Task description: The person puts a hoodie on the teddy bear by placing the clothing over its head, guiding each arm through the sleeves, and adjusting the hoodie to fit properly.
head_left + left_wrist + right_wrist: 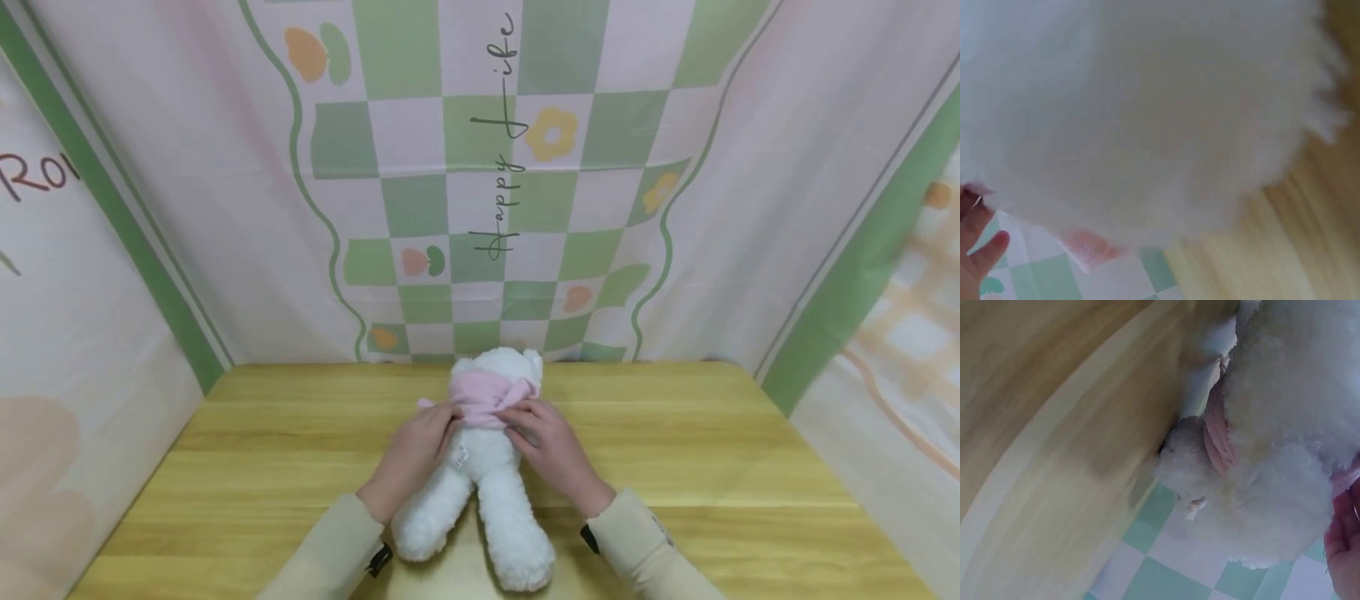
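A white plush toy (pixel 504 500) lies on the table with its legs toward me, and a pink scarf (pixel 480 392) is wrapped about its upper body. My left hand (pixel 412 458) pinches the left part of the scarf at the toy's back. On the other side, my right hand (pixel 557 450) pinches the scarf near a loose end. White fur (pixel 1147 112) fills most of the left wrist view, with fingers (pixel 975 228) at its left edge. In the right wrist view, pink fabric (pixel 1349 477) meets my fingers (pixel 1338 540); the toy's face is hidden.
The wooden table (pixel 270 467) extends on both sides of the toy. Behind it hangs a green-and-white checked curtain (pixel 408 204) with lettering, and printed cloth panels (pixel 82 333) flank the table. A small white label (pixel 462 455) sits on the toy's lower body.
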Demonstrator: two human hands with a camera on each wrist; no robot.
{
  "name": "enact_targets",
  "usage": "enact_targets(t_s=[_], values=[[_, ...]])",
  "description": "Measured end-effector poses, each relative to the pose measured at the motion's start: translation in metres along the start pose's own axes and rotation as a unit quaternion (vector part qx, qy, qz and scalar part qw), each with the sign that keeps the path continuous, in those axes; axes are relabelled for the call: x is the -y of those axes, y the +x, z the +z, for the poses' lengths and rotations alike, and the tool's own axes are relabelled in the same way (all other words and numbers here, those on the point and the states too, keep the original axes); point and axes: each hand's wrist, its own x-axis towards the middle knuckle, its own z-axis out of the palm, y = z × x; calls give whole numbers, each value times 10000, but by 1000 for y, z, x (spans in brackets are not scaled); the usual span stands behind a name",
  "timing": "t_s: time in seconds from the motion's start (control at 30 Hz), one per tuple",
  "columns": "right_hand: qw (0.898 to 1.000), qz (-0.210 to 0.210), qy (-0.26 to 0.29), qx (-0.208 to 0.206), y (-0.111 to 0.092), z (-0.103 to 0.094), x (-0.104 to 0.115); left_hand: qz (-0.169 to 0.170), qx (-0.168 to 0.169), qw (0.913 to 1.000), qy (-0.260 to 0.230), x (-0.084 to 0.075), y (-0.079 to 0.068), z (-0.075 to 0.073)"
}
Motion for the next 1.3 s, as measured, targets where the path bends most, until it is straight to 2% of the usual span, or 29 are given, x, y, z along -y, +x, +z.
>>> enact_targets(t_s=[0.13, 0.2, 0.27, 0.37, 0.47, 0.57, 0.7, 0.87, 0.97, 1.1, 1.17, 1.3], values=[[9975, 480, 471, 197, 0, -3, -2, -868, 368, 9936, -622, -6, 9, -1], [9916, 865, 919, 299, 1, -6, -3, -992, 442, 9908, -807, -8, 12, -1], [9827, 1190, 1363, 382, 2, -8, -3, -696, 429, 9947, -618, -11, 14, 0], [9716, 1362, 1856, 554, 2, -12, -1, -20, 156, 9998, 105, -15, 14, 3], [9571, 1527, 2354, 724, 2, -15, 1, 418, -282, 9949, 876, -17, 13, 7], [9473, 1752, 2577, 743, 2, -16, 3, 663, -663, 9865, 1345, -21, 13, 9], [9537, 1762, 2394, 446, 1, -11, 3, 822, -841, 9798, 1620, -26, 12, 11], [9602, 1391, 2422, 39, -3, -5, 2, 503, -733, 9835, 1574, -32, 8, 14], [9572, 1353, 2556, 85, -3, -6, 1, 394, -752, 9842, 1552, -34, 7, 15], [9552, 1376, 2611, 231, -2, -8, 2, 607, -836, 9820, 1579, -33, 7, 15], [9582, 1333, 2515, 293, -2, -9, 1, 802, -694, 9809, 1628, -32, 7, 12], [9599, 1391, 2374, 539, -5, -11, -1, 1030, -56, 9815, 1614, -29, 10, 4]])
